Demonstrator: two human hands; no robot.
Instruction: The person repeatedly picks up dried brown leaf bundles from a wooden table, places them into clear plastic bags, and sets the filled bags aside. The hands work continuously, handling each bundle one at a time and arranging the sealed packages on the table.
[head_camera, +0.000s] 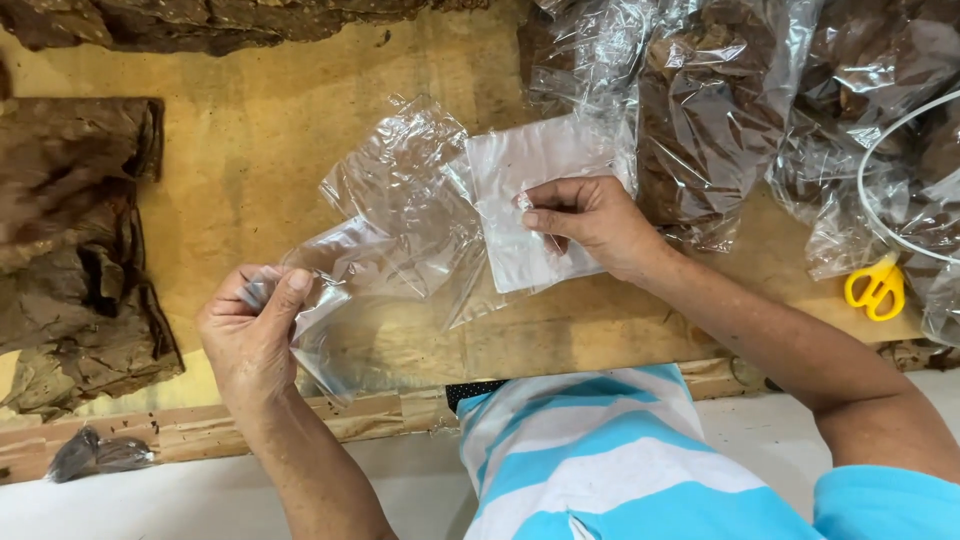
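My left hand (250, 325) pinches the corner of a clear crinkled plastic bag (395, 215) that stretches across the brown worktable (260, 140). A flat stack of small clear plastic bags (520, 165) lies at the table's middle, and my right hand (590, 220) rests on it with fingertips pinched at its top sheet. The clear bag overlaps the stack's left edge.
Brown dried leaves (70, 250) are piled at the left and along the far edge. Clear bags packed with brown leaves (720, 90) crowd the right. Yellow-handled scissors (877, 288) lie at the right edge beside a white cord (880, 140). A small dark packet (95, 455) sits at the near left.
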